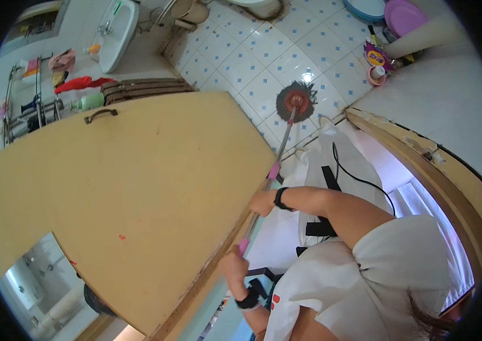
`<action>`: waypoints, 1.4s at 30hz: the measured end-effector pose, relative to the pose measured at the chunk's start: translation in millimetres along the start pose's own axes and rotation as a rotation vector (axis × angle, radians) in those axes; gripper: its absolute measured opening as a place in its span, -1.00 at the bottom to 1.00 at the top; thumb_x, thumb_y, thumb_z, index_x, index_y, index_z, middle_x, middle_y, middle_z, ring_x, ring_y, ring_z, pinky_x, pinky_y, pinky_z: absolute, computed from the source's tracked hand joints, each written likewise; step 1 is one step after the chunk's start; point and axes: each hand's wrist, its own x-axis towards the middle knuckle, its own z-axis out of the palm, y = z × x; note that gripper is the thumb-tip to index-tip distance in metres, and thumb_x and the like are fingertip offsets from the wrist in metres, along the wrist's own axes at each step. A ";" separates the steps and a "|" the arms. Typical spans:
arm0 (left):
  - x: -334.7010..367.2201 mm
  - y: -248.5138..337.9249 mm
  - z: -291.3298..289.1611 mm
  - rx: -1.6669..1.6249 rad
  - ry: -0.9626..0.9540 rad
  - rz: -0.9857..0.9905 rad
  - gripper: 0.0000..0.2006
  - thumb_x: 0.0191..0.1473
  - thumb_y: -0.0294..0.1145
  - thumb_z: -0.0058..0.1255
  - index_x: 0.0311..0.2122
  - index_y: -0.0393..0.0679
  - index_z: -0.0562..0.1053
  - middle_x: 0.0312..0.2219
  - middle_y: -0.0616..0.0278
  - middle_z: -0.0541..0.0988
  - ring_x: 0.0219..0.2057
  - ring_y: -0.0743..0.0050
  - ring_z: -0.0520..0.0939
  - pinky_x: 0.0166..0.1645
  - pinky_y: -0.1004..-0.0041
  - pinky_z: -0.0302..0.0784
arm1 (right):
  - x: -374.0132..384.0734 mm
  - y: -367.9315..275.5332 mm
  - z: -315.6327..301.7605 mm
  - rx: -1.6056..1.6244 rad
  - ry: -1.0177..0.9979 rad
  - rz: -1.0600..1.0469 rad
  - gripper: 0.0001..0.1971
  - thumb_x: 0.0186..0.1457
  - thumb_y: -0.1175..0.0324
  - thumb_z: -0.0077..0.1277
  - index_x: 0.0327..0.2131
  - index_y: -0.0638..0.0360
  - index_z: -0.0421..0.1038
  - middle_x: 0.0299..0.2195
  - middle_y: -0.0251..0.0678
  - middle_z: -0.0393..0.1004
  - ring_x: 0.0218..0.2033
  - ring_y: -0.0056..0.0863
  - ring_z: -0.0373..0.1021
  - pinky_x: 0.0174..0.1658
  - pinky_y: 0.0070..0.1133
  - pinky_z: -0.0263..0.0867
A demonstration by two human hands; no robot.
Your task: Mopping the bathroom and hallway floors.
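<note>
A mop with a long metal pole rests its round red head and grey strands (296, 102) on the tiled floor. My right hand (262, 203) is closed around the middle of the pole, below a pink sleeve (274, 170) in the picture. Nearer the pole's upper end, my left hand (233, 266) is wrapped around it beside another pink grip (243, 246). Dark bands circle both wrists. Close along the left of both hands runs the edge of a yellow door (138, 187).
A white washbasin (118, 34) and a cluttered rack (36, 105) stand at the far left. Basins, including a purple one (404, 18), and a pink cup (376, 75) sit at the far right. The door frame (423, 159) bounds the right side. A black cable hangs over my white clothing.
</note>
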 end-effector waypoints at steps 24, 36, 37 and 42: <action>-2.0 15.7 111.3 -0.222 -0.065 0.026 -0.87 -0.31 -0.51 -0.18 -0.49 -0.13 0.28 -0.68 0.06 0.41 -0.64 0.08 0.45 -0.58 0.22 0.31 | -42.6 60.9 40.1 -0.145 -0.553 0.053 -0.87 -0.35 0.47 -0.11 -0.59 0.27 0.36 -0.52 -0.11 0.38 -0.44 -0.23 0.32 -0.39 -0.41 0.24; -162.6 25.6 88.2 -0.214 -0.306 -0.609 -0.89 -0.38 -0.41 -0.13 -0.59 -0.14 0.29 -0.70 0.06 0.42 -0.62 0.03 0.45 -0.53 0.19 0.32 | 6.6 -68.8 141.4 -0.013 -0.869 -0.412 -0.90 -0.44 0.47 -0.15 -0.69 0.24 0.34 -0.67 -0.14 0.35 -0.59 -0.23 0.30 -0.53 -0.39 0.21; -155.0 27.7 91.3 -0.268 -0.317 -0.635 -0.88 -0.39 -0.41 -0.14 -0.59 -0.15 0.30 -0.70 0.06 0.42 -0.62 0.02 0.45 -0.52 0.18 0.33 | 7.8 -64.4 134.5 -0.041 -0.870 -0.374 -0.89 -0.43 0.47 -0.15 -0.67 0.22 0.36 -0.65 -0.15 0.36 -0.58 -0.24 0.31 -0.53 -0.40 0.22; -70.7 38.6 108.8 -0.281 -0.118 -0.498 -0.85 -0.39 -0.43 -0.14 -0.55 -0.18 0.32 -0.67 0.00 0.43 -0.58 0.01 0.46 -0.50 0.19 0.33 | 23.3 1.7 78.9 -0.230 -0.604 -0.103 -0.87 -0.47 0.41 -0.08 -0.67 0.16 0.39 -0.60 -0.22 0.40 -0.50 -0.29 0.34 -0.47 -0.44 0.25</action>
